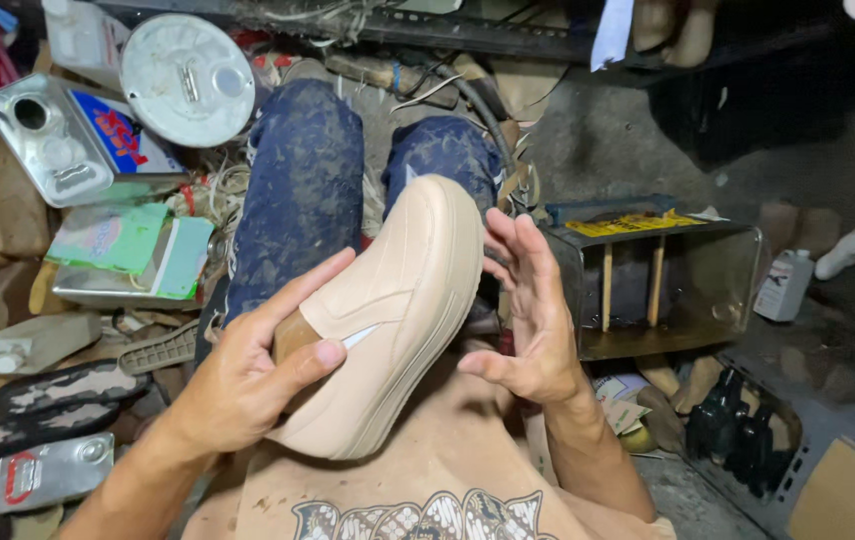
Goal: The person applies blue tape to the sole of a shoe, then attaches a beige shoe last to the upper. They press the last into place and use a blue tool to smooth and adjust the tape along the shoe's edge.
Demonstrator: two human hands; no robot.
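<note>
Over the person's lap, a beige shoe (pixel 398 320) lies tilted, toe pointing away. The left hand (pixel 248 375) grasps its heel opening, thumb on the side. The right hand (pixel 533 320) is released, fingers spread, palm beside the sole. A metal box (pixel 733 270) stands to the right.

Lighting even and fairly bright at centre, falling from above and in front of the wearer. The beige shoe (pixel 398 320) is well exposed, with no blown highlights. Glare on the round metal can lid (pixel 188 80) (upper left). Upper right corner sinks into deep shadow. Focus sharp centrally; mild wide-angle bending at the edges.
</note>
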